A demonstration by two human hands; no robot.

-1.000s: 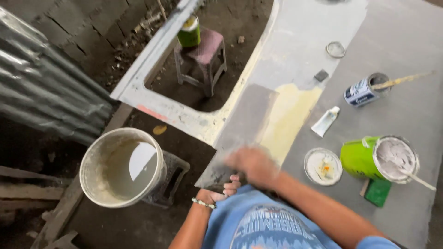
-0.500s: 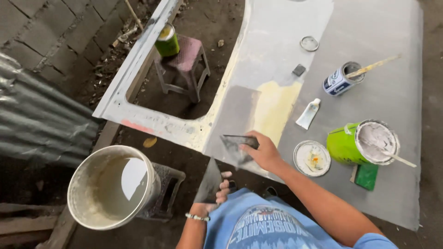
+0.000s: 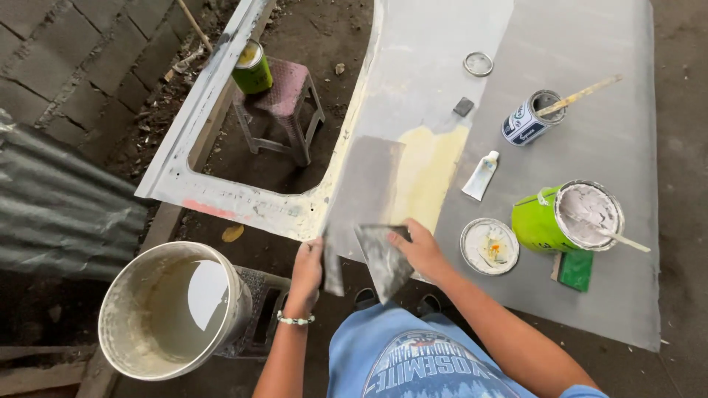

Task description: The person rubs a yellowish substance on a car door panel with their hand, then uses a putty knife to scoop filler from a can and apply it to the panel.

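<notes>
Your left hand [image 3: 306, 269] pinches a narrow grey scraper blade [image 3: 332, 265], fingers closed on it. Just beside it, your right hand [image 3: 422, 249] grips a wider putty-smeared spreader [image 3: 383, 258] at the grey panel's [image 3: 590, 147] near edge. Farther right lie a round lid [image 3: 489, 246] and a green putty can [image 3: 568, 218].

We see a pale grey panel [image 3: 575, 147] patched with a cream-yellow smear [image 3: 428, 173] and a darker grey smear [image 3: 365, 184], its edge marked by a pinkish-red streak [image 3: 206, 208]. On it stand a lime-green can [image 3: 542, 225] filled with whitish-grey paste, a blue-and-white tin [image 3: 520, 127], a white tube [image 3: 481, 175], a white lid [image 3: 489, 246] dotted with orange and yellow, and a dark green block [image 3: 575, 270]. Our hands hold grey-smeared spreaders [image 3: 385, 258], our shirt [image 3: 413, 361] is light blue with a dark print, and beside us are an off-white bucket [image 3: 173, 309] and a faded pink stool [image 3: 284, 92] carrying a green can [image 3: 252, 70].
</notes>
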